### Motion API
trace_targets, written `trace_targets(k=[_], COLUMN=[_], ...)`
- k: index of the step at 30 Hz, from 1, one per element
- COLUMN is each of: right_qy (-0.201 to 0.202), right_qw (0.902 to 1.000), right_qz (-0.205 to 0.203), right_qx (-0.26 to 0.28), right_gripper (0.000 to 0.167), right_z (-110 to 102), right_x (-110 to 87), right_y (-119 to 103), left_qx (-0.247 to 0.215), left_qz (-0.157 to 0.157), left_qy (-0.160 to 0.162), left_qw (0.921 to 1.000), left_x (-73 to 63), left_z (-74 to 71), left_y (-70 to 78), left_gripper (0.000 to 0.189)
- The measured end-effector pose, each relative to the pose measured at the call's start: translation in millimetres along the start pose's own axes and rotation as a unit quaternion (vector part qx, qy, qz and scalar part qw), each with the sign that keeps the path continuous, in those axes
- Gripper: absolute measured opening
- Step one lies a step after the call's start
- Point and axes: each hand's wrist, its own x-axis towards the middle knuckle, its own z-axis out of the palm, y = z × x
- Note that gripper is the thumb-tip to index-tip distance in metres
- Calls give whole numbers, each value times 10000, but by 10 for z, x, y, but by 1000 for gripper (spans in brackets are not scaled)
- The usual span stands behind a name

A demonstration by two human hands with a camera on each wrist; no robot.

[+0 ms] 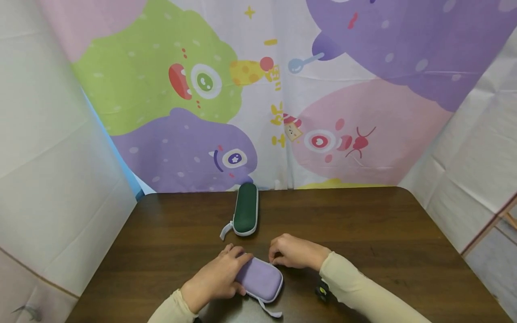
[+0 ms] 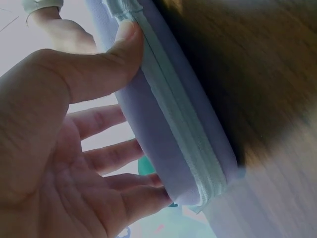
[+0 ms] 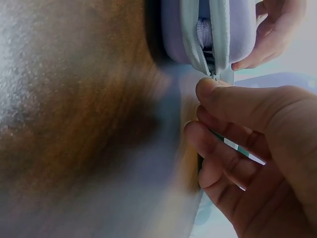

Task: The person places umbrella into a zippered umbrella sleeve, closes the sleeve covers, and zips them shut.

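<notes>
A lavender zip case lies on the table, its light grey zipper running along the side. My left hand holds it, thumb along the zipper edge and fingers over the far side in the left wrist view. At the case's far right corner, my right hand pinches the zipper pull between thumb and forefinger. In the right wrist view the zipper slider sits right at those fingertips. Beside it the zipper is parted, and a purple woven lining shows in the gap. A light fabric loop hangs off the near edge.
A dark green zip case with a light zipper and strap lies near the far edge of the brown wooden table. Behind it hangs a curtain printed with cartoon monsters. Pale sheets flank both sides.
</notes>
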Motion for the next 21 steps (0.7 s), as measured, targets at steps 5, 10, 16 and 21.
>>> trace_targets(k=[5, 10, 16, 21], right_qy=[95, 139, 98, 131], right_qw=[9999, 9998, 9999, 9999], right_qz=[42, 30, 35, 67], right_qx=[48, 109, 94, 62], right_gripper=[9, 9, 9, 9], right_z=[20, 30, 22, 21], right_x=[-21, -37, -43, -52], right_y=[5, 2, -19, -27], left_qx=[7, 222, 580, 710], left_qz=[-68, -151, -43, 352], left_qy=[93, 160, 200, 427], left_qw=[9999, 9995, 9981, 9959], left_x=[-8, -29, -64, -82], left_z=[17, 35, 61, 97], left_y=[10, 14, -17, -54], left_gripper=[75, 77, 78, 76])
